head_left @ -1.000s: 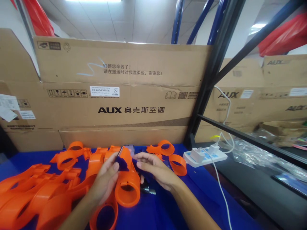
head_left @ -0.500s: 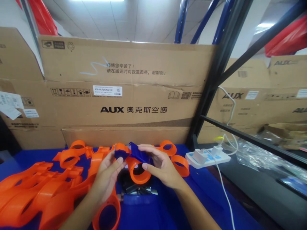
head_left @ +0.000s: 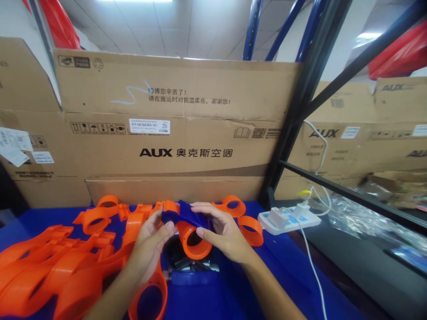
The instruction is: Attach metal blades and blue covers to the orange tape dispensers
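Observation:
Between my hands is an orange plastic ring part (head_left: 197,253), its round opening tilted toward me. A dark blue flap-like piece (head_left: 191,215) lies across its upper end; I cannot tell whether it is film or stiff plastic. My left hand (head_left: 154,238) grips the part's left end, thumb on the near side. Fingers of my right hand (head_left: 222,229) pinch the right side of the blue piece, thumb near the ring's rim. Beneath the part, dark and metallic objects (head_left: 190,265) are partly hidden. Another orange ring (head_left: 149,295) lies beside my left wrist.
Several similar orange parts (head_left: 56,271) are heaped on the blue table cover (head_left: 240,293) at left. More orange rings (head_left: 251,230) lie at back right, near a white power strip (head_left: 289,218) with cables. Cardboard (head_left: 187,164) stands behind; a black metal frame (head_left: 282,120) rises at right.
The orange part has been lifted and tipped, its ring swinging rightward and away from me. The blue piece now spans its top, and dark objects beneath have come into view. The camera view shifted slightly.

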### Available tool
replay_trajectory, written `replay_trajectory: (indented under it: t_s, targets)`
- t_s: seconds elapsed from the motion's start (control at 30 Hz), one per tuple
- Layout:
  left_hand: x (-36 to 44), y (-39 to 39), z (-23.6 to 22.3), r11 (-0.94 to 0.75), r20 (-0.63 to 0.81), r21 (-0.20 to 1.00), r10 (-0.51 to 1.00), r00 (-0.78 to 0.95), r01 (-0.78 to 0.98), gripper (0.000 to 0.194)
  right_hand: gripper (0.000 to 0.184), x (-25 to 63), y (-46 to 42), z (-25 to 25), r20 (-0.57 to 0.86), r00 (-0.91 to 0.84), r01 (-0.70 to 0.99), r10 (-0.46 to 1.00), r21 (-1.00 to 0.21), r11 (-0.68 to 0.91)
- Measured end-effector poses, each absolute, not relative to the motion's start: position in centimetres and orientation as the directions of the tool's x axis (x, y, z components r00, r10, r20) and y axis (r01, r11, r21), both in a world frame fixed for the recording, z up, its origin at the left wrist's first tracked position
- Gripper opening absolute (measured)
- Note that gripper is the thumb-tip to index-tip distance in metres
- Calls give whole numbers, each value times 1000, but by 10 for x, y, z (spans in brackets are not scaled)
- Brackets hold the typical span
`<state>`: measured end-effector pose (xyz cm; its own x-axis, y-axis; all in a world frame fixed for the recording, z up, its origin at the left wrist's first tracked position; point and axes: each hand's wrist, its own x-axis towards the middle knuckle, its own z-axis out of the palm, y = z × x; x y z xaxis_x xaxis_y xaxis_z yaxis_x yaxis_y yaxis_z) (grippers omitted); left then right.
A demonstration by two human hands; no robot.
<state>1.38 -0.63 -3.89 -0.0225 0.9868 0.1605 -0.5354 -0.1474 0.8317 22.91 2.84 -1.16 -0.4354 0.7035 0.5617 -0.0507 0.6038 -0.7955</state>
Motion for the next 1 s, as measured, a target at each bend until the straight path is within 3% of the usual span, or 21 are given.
replay_trajectory:
  t_s: [0.27,0.5,0.67,0.77,0.87,1.0]
  targets:
    - [15,-6,-37,-171,204,804,979,-6,-569,42,36,229,27,-13,556,-415,-88,720,-813,576]
    - [6,-11,-41,-235,243,809,968,-58,-538,66,58,230,13,-6,564,-458,46,687,-757,652]
    - [7,-11,-40,-325,352,794,935,-49,-514,70,70,232,15,-13,686,-439,321,580,-484,814]
    - [15,-13,-36,-369,375,813,924,-80,-450,72,62,232,21,-19,742,-474,458,475,-253,852]
    - [16,-11,-37,-408,378,844,913,-152,-349,58,54,231,25,-23,767,-518,528,380,-62,847]
    - [7,-4,-47,-476,434,867,867,-245,-147,49,50,230,26,-24,773,-547,548,321,40,836]
